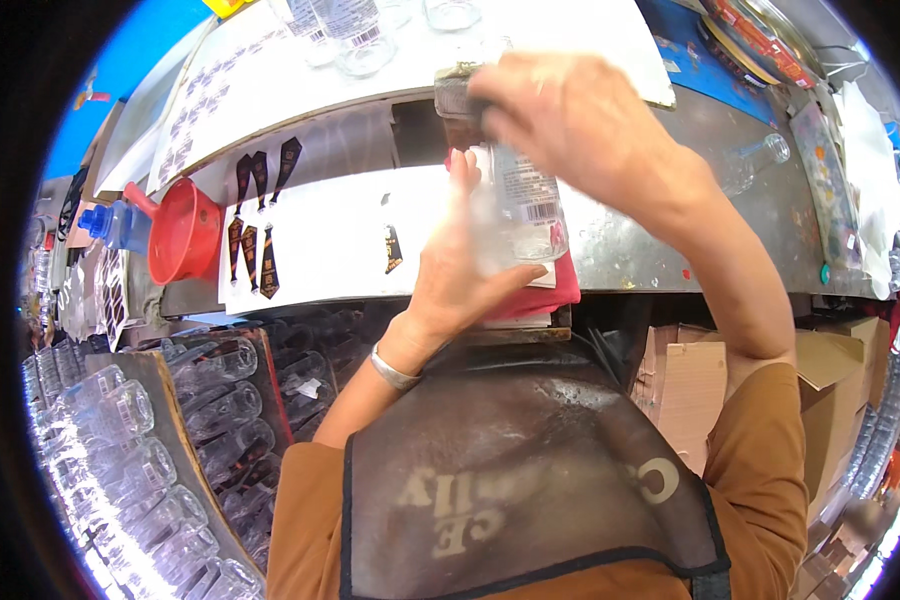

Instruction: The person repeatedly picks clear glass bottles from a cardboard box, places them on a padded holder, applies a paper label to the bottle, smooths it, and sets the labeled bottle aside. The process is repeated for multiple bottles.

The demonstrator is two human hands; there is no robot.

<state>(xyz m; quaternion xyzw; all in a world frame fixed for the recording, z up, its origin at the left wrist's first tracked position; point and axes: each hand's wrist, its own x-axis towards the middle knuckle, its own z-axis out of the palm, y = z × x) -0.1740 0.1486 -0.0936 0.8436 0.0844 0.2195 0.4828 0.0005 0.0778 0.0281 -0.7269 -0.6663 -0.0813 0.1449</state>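
The left hand [460, 270] wraps around a clear glass bottle [520, 215] from the left side, thumb underneath and fingers spread up along its body, holding it over the front edge of the metal worktop [760, 210]. The bottle bears a pale label with a barcode patch on its right face. The right hand [570, 120] is closed over the bottle's top end, gripping a dark block-shaped tool [457, 97] pressed against it; what the tool does there is hidden by the fingers. A red cloth [545, 295] lies under the bottle on a small ledge.

On the worktop to the left lies a white backing sheet [325, 245] carrying narrow black tie-shaped labels with gold print, three in a group near its left end and one more near the middle. Behind it, a second white sheet [230, 100] holds rows of small pale stickers. A red funnel [180, 232] sits at the left end, just beside a blue-capped plastic bottle [115, 225]. Empty clear bottles [140, 470] lie stacked in crates at lower left. Brown cardboard boxes [690, 390] stand below the worktop on the right. Another clear bottle [755, 160] lies on its side on the bare metal to the right.
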